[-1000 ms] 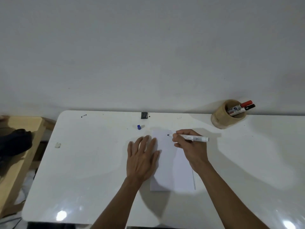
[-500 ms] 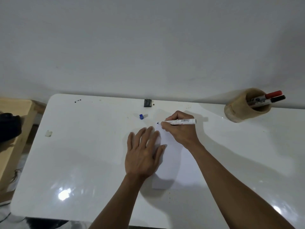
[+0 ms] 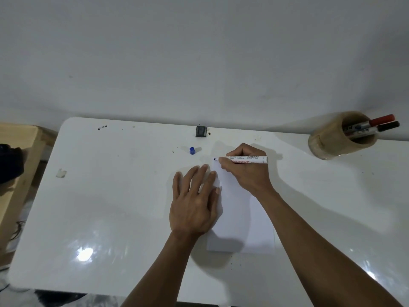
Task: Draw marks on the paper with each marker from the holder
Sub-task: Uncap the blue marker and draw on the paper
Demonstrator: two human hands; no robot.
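Observation:
A white sheet of paper [image 3: 239, 218] lies on the white table [image 3: 110, 207]. My left hand [image 3: 194, 202] rests flat on the sheet's left edge with fingers spread. My right hand [image 3: 245, 171] grips an uncapped white marker [image 3: 250, 159], whose blue tip sits at the paper's top left corner. The marker's blue cap [image 3: 192, 150] stands on the table just left of the tip. A wooden holder [image 3: 338, 138] at the far right holds a red-capped marker [image 3: 381, 120] and a black-capped marker [image 3: 388, 126].
A small dark object [image 3: 201, 131] sits at the table's back edge by the wall. A scrap of tape [image 3: 60, 173] lies near the left side. A wooden stool [image 3: 15, 165] with a dark item stands left of the table.
My right hand moved the marker tip left toward the paper's top left corner. The view shifted, so the holder now appears farther right. My left hand stayed flat on the paper.

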